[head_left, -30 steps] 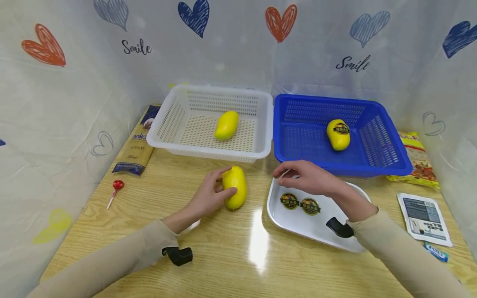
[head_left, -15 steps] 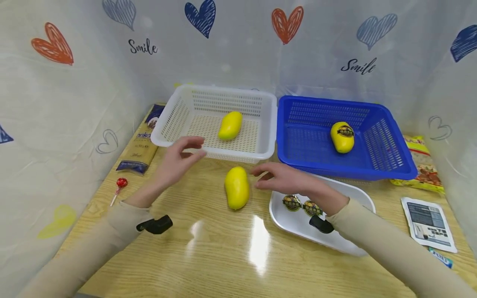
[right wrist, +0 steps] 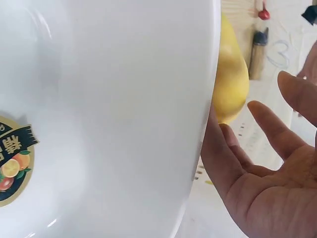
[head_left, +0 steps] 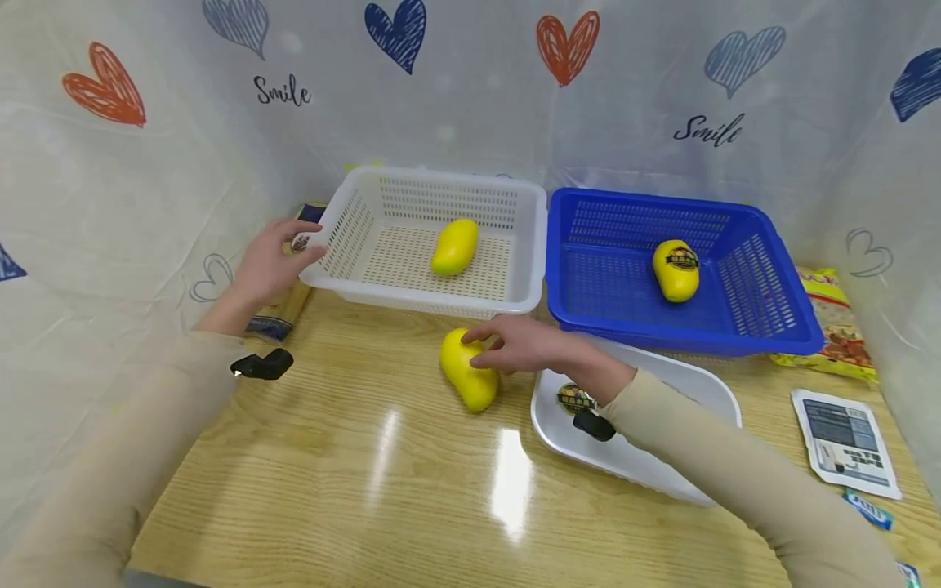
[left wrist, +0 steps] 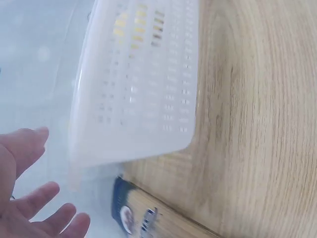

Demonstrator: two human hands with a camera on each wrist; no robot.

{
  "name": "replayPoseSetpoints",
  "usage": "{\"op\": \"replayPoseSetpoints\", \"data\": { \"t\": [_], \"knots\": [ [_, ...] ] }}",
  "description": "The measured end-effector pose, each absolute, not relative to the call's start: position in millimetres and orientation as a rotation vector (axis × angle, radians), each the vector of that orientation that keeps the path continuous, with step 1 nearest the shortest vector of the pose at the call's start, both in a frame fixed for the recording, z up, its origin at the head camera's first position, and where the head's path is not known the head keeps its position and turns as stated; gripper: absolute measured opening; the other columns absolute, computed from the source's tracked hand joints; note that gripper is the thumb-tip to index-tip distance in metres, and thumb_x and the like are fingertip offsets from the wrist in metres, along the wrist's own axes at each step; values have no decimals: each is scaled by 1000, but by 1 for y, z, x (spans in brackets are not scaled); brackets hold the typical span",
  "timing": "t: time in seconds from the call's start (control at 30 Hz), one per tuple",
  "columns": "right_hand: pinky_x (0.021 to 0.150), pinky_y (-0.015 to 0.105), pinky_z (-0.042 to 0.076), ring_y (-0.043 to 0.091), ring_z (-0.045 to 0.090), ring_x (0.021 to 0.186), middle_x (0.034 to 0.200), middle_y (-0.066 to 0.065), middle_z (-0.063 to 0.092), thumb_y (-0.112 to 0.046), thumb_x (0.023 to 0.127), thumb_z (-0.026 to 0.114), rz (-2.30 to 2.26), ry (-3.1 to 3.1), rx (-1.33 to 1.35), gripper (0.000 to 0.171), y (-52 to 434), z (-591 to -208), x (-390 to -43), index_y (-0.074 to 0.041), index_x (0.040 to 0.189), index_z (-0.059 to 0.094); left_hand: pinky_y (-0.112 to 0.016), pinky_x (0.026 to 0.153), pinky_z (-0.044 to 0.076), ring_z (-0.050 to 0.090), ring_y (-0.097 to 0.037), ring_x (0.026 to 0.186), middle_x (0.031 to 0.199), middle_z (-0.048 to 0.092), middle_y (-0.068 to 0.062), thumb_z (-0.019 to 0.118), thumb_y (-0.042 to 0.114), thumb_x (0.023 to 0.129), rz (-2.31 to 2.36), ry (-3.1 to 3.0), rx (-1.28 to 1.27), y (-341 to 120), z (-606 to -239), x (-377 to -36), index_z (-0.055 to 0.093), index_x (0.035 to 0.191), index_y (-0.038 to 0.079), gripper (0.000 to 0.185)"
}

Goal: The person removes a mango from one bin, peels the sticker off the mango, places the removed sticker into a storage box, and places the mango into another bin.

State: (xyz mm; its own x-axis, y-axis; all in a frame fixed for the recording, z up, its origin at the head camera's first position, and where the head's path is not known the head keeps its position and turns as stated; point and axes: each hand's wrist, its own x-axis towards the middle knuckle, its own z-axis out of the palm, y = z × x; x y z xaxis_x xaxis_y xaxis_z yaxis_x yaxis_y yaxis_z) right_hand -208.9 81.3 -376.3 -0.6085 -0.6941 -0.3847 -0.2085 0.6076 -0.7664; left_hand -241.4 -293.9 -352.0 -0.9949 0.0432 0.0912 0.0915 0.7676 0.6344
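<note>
White cloth printed with hearts and "Smile" walls in my wooden table point(head_left: 331, 457). At the back sit the white basket point(head_left: 353, 224), one mango inside, and the blue basket point(head_left: 735, 327) with a labelled mango point(head_left: 675, 270). Nearer me is the white tray point(head_left: 662, 469), and just left of it, on the bare wood, the loose mango point(head_left: 466, 369).

My right hand point(head_left: 524, 346) lies over that mango's top, fingers loosely spread and touching it rather than gripping. My left hand point(head_left: 272, 263) is up at the white basket's left corner, fingers relaxed and wide beside the rim (whether they touch it I cannot tell).

The left wrist view shows what the head view hides: my open fingers point(left wrist: 34, 218) a little apart from the basket's corner, with the pasta packet point(left wrist: 148, 218) below. The right wrist view shows a round sticker point(right wrist: 12, 161) on the tray and my spread fingers point(right wrist: 233, 163) against the yellow fruit.

Half a second ago my left hand hovered before the basket's front rim; now it is further left. My right hand, then beside the mango, has reached it, and the fruit has turned slightly.
</note>
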Motion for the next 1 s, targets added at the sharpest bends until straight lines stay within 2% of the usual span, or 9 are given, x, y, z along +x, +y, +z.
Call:
{"op": "replayPoseSetpoints", "data": {
  "t": [0.13,0.27,0.43,0.57,0.67,0.77,0.87,1.0],
  "knots": [
    [88,34,52,28,56,120,145,13,45,-21,94,65,-786,2188,-820,42,74,-377,-211,-15,135,60,-53,97,39,38,-40,133,148,39,-21,56,35,99,-1287,-2919,24,-311,-362,-249,46,144,6,54],
    [94,35,45,27,54,115,137,13,52,-23,93,66,-634,2251,-974,42,65,-378,-214,-17,134,61,-49,100,38,38,-34,134,149,39,-18,56,39,99,-1470,-2931,63,-323,-369,-254,40,148,10,60],
    [94,35,42,24,49,108,133,13,56,-22,93,65,-570,2259,-1071,43,52,-378,-217,-14,135,60,-46,102,39,43,-24,126,150,35,-13,55,41,99,-1601,-2943,42,-333,-375,-259,35,151,13,62],
    [95,35,40,24,48,111,134,11,56,-21,93,65,-579,2245,-1083,42,43,-378,-218,-14,134,61,-45,101,42,49,-15,116,148,39,-10,57,43,97,-1656,-2933,4,-338,-381,-263,37,150,16,63],
    [91,32,42,23,49,109,135,10,56,-21,93,65,-599,2227,-1069,40,38,-380,-220,-14,132,62,-37,97,45,52,-11,113,145,42,-9,57,45,96,-1707,-2918,-22,-341,-386,-265,38,149,19,62],
    [81,28,47,22,49,108,137,12,52,-22,93,65,-623,2204,-1017,41,34,-381,-221,-15,134,61,-26,87,49,54,-10,109,141,45,-6,55,42,98,-1812,-2866,-38,-343,-391,-266,38,149,20,58],
    [69,26,50,24,47,111,140,14,48,-23,94,66,-645,2184,-959,43,30,-383,-222,-16,136,59,-21,79,49,55,-8,105,136,46,-2,54,36,100,-1947,-2773,-54,-345,-397,-267,39,147,19,53],
    [70,25,51,24,41,119,142,14,43,-26,94,67,-654,2175,-892,45,27,-385,-222,-20,137,58,-18,76,50,55,-7,103,132,46,1,54,26,101,-2118,-2624,-85,-344,-404,-268,42,145,17,46]
  ]
}}
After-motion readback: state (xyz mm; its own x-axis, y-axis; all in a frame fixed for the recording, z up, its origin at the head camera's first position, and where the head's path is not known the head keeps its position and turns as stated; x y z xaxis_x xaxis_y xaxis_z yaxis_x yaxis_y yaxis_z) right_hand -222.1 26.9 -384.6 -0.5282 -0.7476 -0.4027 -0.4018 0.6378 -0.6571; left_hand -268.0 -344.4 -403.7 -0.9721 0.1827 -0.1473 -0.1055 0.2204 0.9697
